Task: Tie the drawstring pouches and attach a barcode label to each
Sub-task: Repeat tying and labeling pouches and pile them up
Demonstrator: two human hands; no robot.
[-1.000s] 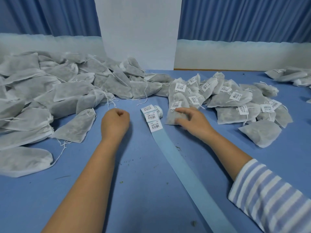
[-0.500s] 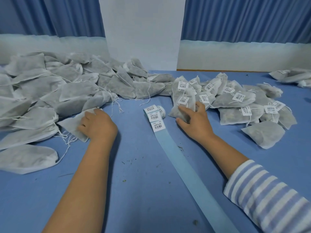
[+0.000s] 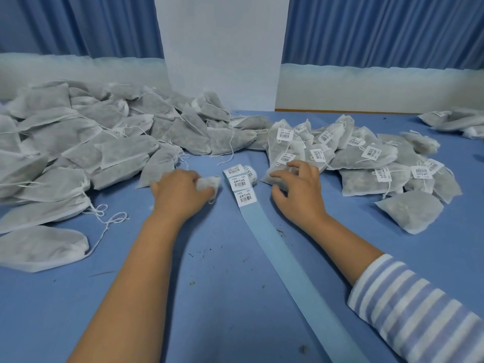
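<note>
The soft white non-woven pouch (image 3: 209,182) clenched in our left hand (image 3: 180,195) lies on the blue table (image 3: 78,310). Its long axis runs left to right, free end pointing at the label strip (image 3: 288,263) just beside it. Half a second ago it lay against the untied pile (image 3: 78,153). Our right hand (image 3: 298,195) arches over a labelled pouch (image 3: 277,166); pinching or pressing, we cannot tell.

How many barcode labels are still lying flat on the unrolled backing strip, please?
3. On the backing strip: the farthest label beside the roll, the middle label, the nearest label just before the bare stretch. More may be hidden on the roll.
</note>
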